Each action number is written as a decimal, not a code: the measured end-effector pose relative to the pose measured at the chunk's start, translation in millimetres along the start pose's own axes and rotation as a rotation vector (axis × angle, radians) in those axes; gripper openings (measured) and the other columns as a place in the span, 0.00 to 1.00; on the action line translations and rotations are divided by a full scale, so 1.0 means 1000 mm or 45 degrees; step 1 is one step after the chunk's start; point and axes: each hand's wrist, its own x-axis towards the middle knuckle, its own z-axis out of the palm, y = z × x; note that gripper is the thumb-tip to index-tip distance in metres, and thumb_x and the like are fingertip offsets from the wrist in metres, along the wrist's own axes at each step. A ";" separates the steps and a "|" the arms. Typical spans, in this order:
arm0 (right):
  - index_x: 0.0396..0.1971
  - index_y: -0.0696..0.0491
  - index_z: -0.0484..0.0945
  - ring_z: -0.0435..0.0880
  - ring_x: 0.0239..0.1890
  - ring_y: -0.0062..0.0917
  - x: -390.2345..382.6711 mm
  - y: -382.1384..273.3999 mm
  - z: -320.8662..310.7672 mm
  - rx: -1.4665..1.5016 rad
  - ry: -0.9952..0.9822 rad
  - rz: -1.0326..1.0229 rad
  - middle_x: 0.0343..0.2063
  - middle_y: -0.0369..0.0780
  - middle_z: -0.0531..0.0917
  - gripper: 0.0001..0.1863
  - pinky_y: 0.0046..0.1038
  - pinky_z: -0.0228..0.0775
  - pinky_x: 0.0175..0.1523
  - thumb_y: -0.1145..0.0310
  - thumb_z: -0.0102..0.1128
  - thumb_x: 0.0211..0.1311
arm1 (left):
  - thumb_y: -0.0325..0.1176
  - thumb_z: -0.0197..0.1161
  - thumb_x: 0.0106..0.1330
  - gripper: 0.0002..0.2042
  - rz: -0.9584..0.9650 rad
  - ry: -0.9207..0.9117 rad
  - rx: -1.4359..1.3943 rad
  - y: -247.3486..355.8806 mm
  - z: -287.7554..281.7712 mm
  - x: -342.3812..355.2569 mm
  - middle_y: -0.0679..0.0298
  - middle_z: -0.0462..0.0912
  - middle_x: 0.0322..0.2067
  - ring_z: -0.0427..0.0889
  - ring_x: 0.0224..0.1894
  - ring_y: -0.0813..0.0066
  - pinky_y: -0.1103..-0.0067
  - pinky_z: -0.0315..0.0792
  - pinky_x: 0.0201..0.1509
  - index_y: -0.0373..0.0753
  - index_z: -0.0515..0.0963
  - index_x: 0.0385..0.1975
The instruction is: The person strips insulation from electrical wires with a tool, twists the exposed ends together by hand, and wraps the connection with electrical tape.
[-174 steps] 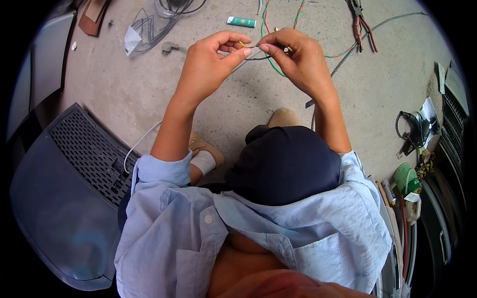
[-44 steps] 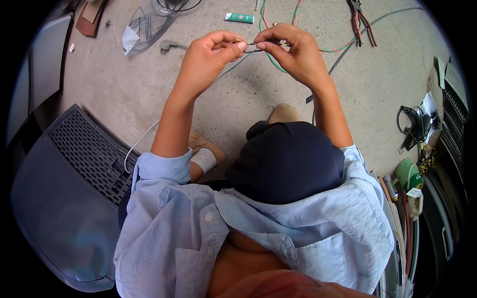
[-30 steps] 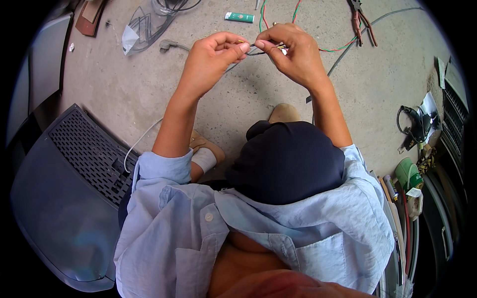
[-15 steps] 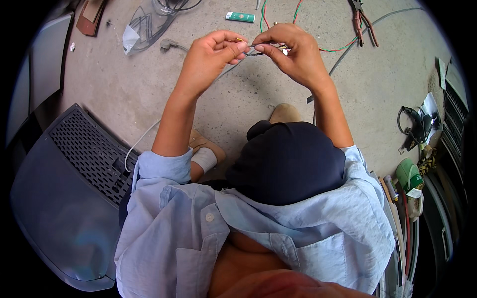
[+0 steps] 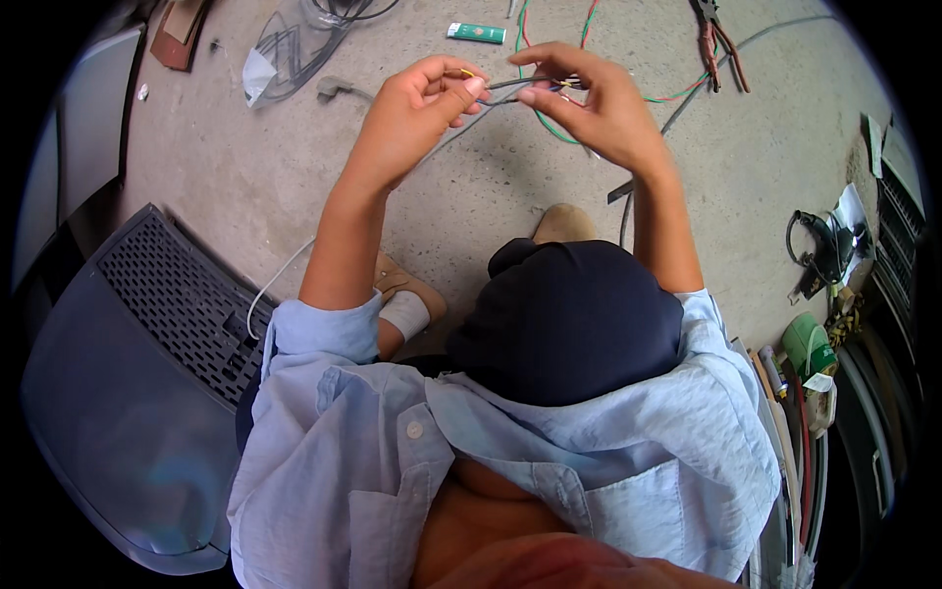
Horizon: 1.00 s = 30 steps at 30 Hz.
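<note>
My left hand (image 5: 417, 113) is closed in a pinch on thin dark wires. A small yellow wire end (image 5: 468, 73) shows at its fingertips. Between my hands runs a dark cable (image 5: 525, 81) in two strands. My right hand (image 5: 613, 108) has its thumb against the lower strand, its index finger lifted away. Its other fingers curl behind the wires and are partly hidden. Red and green wires (image 5: 549, 128) pass beneath and beside my right hand. Bare or light wire ends (image 5: 567, 86) show inside its grasp.
On the concrete floor lie a green lighter (image 5: 477, 33), pliers with reddish handles (image 5: 721, 49), a grey plug (image 5: 334, 89) and a bag of cable (image 5: 294, 64). At left stands a dark perforated casing (image 5: 167, 294). A green container (image 5: 807, 344) and stacked panels stand at right.
My right hand has shifted right and its index finger has lifted from the thumb. More of the dark cable now shows between my hands. My left hand has barely moved.
</note>
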 end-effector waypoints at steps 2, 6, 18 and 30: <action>0.35 0.55 0.82 0.77 0.36 0.19 -0.001 0.007 -0.009 0.087 0.002 0.044 0.31 0.35 0.81 0.10 0.25 0.68 0.45 0.66 0.64 0.57 | 0.41 0.57 0.68 0.13 -0.038 -0.014 0.011 0.004 -0.004 -0.001 0.68 0.80 0.35 0.74 0.37 0.85 0.86 0.68 0.40 0.38 0.77 0.43; 0.33 0.57 0.81 0.75 0.35 0.19 -0.002 0.012 -0.020 0.091 -0.008 -0.024 0.28 0.34 0.80 0.12 0.23 0.66 0.43 0.63 0.63 0.58 | 0.42 0.57 0.68 0.14 -0.064 -0.043 0.048 0.006 -0.008 0.000 0.72 0.76 0.33 0.70 0.33 0.87 0.89 0.65 0.35 0.39 0.78 0.44; 0.29 0.56 0.83 0.74 0.30 0.21 0.002 0.014 -0.011 0.106 0.125 0.096 0.24 0.36 0.81 0.15 0.24 0.63 0.36 0.58 0.61 0.59 | 0.53 0.62 0.61 0.21 -0.246 -0.130 0.036 0.013 0.014 0.012 0.70 0.81 0.34 0.73 0.38 0.86 0.88 0.63 0.34 0.41 0.83 0.40; 0.28 0.57 0.81 0.75 0.26 0.25 0.007 0.015 -0.004 -0.040 0.264 0.061 0.21 0.39 0.80 0.17 0.25 0.66 0.33 0.57 0.57 0.62 | 0.47 0.60 0.66 0.18 -0.438 -0.205 -0.246 0.001 0.003 0.013 0.71 0.79 0.38 0.74 0.42 0.88 0.90 0.69 0.36 0.38 0.79 0.44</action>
